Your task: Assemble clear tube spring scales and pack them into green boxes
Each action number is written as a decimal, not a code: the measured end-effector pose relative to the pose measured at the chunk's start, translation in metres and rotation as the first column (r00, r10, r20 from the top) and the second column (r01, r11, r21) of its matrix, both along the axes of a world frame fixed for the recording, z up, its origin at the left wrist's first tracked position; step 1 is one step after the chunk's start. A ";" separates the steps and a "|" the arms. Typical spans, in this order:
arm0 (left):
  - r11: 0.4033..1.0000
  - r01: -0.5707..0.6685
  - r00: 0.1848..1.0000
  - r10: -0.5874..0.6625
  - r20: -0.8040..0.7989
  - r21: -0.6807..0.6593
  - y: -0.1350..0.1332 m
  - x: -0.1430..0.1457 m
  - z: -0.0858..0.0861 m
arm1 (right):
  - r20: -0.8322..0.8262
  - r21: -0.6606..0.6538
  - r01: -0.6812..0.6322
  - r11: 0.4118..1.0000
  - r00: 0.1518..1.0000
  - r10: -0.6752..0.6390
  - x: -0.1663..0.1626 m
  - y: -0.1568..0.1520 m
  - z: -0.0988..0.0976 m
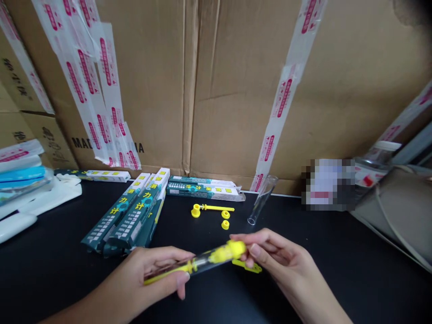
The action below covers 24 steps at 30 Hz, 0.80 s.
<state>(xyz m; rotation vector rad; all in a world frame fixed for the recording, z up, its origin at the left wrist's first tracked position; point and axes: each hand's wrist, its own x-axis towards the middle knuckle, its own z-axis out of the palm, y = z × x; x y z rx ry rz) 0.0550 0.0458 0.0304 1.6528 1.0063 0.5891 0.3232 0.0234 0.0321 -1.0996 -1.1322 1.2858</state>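
Note:
My left hand (pixel 162 274) is wrapped round the clear tube of a tubular spring scale (pixel 202 262), which tilts up to the right. Yellow parts and a short metal spring show inside the tube. At its upper end, the fingers of my right hand (pixel 275 254) close on the yellow end cap (pixel 237 248), slightly blurred. Under that hand a flat yellow piece (pixel 248 266) lies on the table, partly hidden. Beyond the hands lie a yellow rod with a spring (pixel 218 208), a yellow flanged plug (pixel 195 210) and two small yellow rings (pixel 225 215). An empty clear tube (pixel 261 202) is behind them.
Several green and white printed boxes (pixel 138 216) lie at the left and along the back of the black table (pixel 202 301). A large taped carton (pixel 229 90) walls off the back. White and blue packets (pixel 30 180) sit far left; a clear bottle (pixel 374 166) and grey bag (pixel 398 211) stand right.

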 end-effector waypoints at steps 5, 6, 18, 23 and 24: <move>0.997 -0.074 0.997 0.074 -0.006 -0.009 -0.003 0.001 -0.001 | 0.028 0.007 0.000 1.000 1.000 0.000 -0.006 -0.004 0.005; 0.998 -0.064 0.998 0.064 -0.002 -0.009 -0.003 0.000 -0.001 | 0.031 0.021 0.002 1.000 1.000 -0.002 -0.007 -0.005 0.004; 0.995 0.004 0.997 0.003 -0.074 0.098 -0.004 -0.005 -0.010 | 0.113 0.044 0.027 0.999 0.993 -0.032 -0.015 -0.013 -0.007; 0.877 0.037 0.989 0.036 -0.144 0.479 -0.009 -0.007 -0.010 | 0.071 0.014 -0.026 1.000 0.997 0.025 -0.016 -0.014 -0.009; 0.832 0.047 0.992 0.025 -0.123 0.552 -0.010 -0.006 -0.008 | 0.049 0.006 -0.040 0.999 0.998 0.040 -0.016 -0.014 -0.010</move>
